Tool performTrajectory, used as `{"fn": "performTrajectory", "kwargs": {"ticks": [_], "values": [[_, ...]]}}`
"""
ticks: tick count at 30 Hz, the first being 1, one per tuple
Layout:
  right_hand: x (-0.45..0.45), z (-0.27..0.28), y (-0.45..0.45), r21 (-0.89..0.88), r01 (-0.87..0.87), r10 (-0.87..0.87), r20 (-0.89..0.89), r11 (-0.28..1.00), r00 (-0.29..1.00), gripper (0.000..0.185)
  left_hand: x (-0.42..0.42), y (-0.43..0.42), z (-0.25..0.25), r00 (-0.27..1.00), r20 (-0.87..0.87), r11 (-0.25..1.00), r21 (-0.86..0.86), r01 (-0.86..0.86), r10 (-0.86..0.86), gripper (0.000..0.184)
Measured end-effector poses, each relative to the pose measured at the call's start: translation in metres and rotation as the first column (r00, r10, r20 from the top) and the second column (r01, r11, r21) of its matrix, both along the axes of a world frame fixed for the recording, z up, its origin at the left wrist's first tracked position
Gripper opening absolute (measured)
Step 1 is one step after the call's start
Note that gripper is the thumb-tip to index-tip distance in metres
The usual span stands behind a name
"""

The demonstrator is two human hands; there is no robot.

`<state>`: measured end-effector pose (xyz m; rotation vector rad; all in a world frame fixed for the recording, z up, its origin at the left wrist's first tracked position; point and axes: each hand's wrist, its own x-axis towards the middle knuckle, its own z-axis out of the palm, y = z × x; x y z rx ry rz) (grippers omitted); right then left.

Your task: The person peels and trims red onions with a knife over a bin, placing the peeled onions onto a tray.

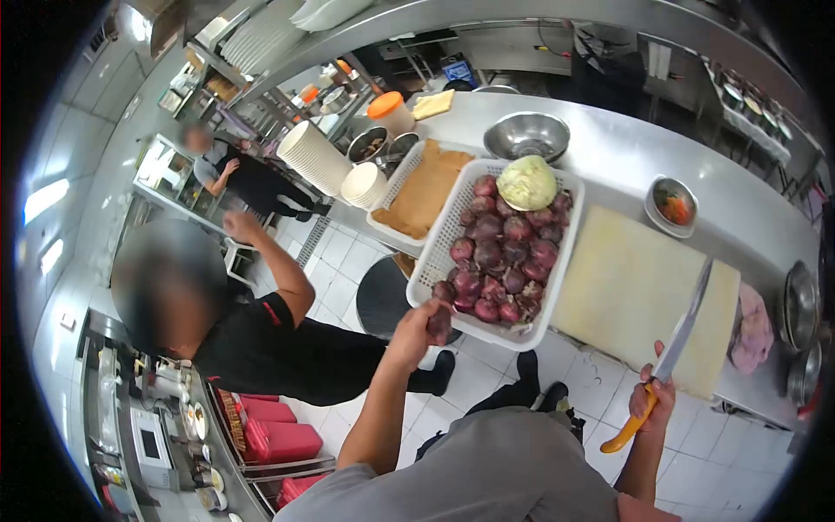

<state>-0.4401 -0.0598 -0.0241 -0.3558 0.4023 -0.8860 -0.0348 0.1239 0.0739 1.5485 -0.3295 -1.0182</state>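
- In the head view, the left hand (416, 337) is closing its fingers around a dark red onion (440, 324), just beside the near corner of a white basket (442, 237).
- The right hand (652, 402) is gripping a knife (684, 331) by its yellow handle, fingers wrapped round, with the blade pointing away over the cutting board (633, 283).
- Ahead of and between the hands, red onions (515, 252) are filling the basket, and a pale green cabbage (527, 183) is sitting on them at the far end.
- Beyond the right hand, a small bowl (656, 207) is holding orange and green shreds; a pink cloth (751, 331) is lying to its right.
- Left of the left hand, a co-worker in black (278, 348) is standing, one arm raised.
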Motion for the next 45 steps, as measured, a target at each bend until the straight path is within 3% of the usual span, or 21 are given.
{"fn": "performTrajectory", "kwargs": {"ticks": [3,9,12,14,15,18,21,22,24,31,33,36,38,40,41,44,45], "values": [[-0.013,-0.005,0.017,0.081,-0.028,0.026,0.017,0.996,1.0,0.073,-0.052,0.011,-0.008,0.978,-0.129,0.986,0.027,0.167,-0.162,0.043],[-0.05,0.001,0.052,-0.057,-0.018,0.015,-0.044,0.998,0.999,0.072,-0.113,0.049,-0.03,0.833,-0.25,0.864,-0.031,0.502,-0.493,0.049],[-0.068,0.008,0.079,-0.146,0.023,-0.038,-0.1,0.989,0.994,0.07,-0.115,0.057,-0.036,0.92,-0.281,0.954,0.047,0.297,-0.273,0.044],[-0.071,0.013,0.102,-0.14,0.055,-0.071,-0.115,0.989,0.991,0.068,-0.083,0.044,-0.047,0.919,-0.391,0.998,0.043,-0.041,0.055,0.042],[-0.073,0.015,0.116,-0.138,0.061,-0.078,-0.118,0.988,0.99,0.068,-0.061,0.037,-0.071,0.917,-0.358,0.98,-0.028,-0.196,0.173,0.048],[-0.07,0.008,0.159,-0.105,0.059,-0.07,-0.11,0.993,0.991,0.068,-0.035,0.008,-0.071,0.945,-0.191,0.95,-0.115,-0.29,0.265,0.034],[-0.072,0.016,0.188,-0.059,0.031,-0.04,-0.163,0.998,0.986,0.068,-0.013,-0.001,-0.102,0.963,-0.148,0.949,-0.191,-0.251,0.225,0.016],[-0.072,0.019,0.202,-0.024,0.022,-0.026,-0.181,0.999,0.983,0.069,0.004,0.001,-0.116,0.981,-0.058,0.967,-0.166,-0.193,0.186,0.008],[-0.071,0.025,0.218,-0.046,0.004,-0.014,-0.223,0.999,0.975,0.069,0.019,-0.004,-0.101,0.949,-0.176,0.96,-0.055,-0.274,0.261,0.01],[-0.067,0.045,0.223,-0.16,-0.07,0.008,-0.359,0.985,0.933,0.067,0.049,-0.012,-0.1,0.966,-0.128,0.974,0.014,-0.224,0.224,0.012],[-0.049,0.047,0.207,-0.207,-0.122,0.027,-0.412,0.971,0.911,0.065,0.05,-0.008,-0.099,0.977,-0.142,0.984,-0.061,-0.17,0.16,0.015],[-0.02,0.048,0.175,-0.313,-0.288,0.125,-0.452,0.905,0.883,0.061,0.032,0.019,-0.095,0.963,-0.225,0.963,-0.191,-0.192,0.147,0.019],[0.011,0.058,0.159,-0.357,-0.429,0.188,-0.546,0.829,0.816,0.057,0.01,0.047,-0.08,0.855,-0.463,0.93,-0.152,-0.336,0.233,0.018],[0.046,0.076,0.148,-0.394,-0.574,0.237,-0.637,0.717,0.733,0.055,0.005,0.077,-0.088,0.804,-0.539,0.915,-0.139,-0.378,0.251,0.018],[0.066,0.095,0.149,-0.362,-0.651,0.216,-0.742,0.667,0.634,0.052,0.006,0.092,-0.089,0.767,-0.579,0.904,-0.115,-0.412,0.276,0.02],[0.131,0.089,0.149,-0.583,-0.73,-0.07,-0.796,0.355,0.602,0.046,0.008,0.135,-0.067,0.673,-0.656,0.878,-0.033,-0.478,0.342,0.029],[0.153,0.08,0.154,-0.61,-0.716,-0.093,-0.78,0.339,0.619,0.045,0.009,0.145,-0.056,0.668,-0.651,0.878,-0.008,-0.479,0.359,0.033]]}}
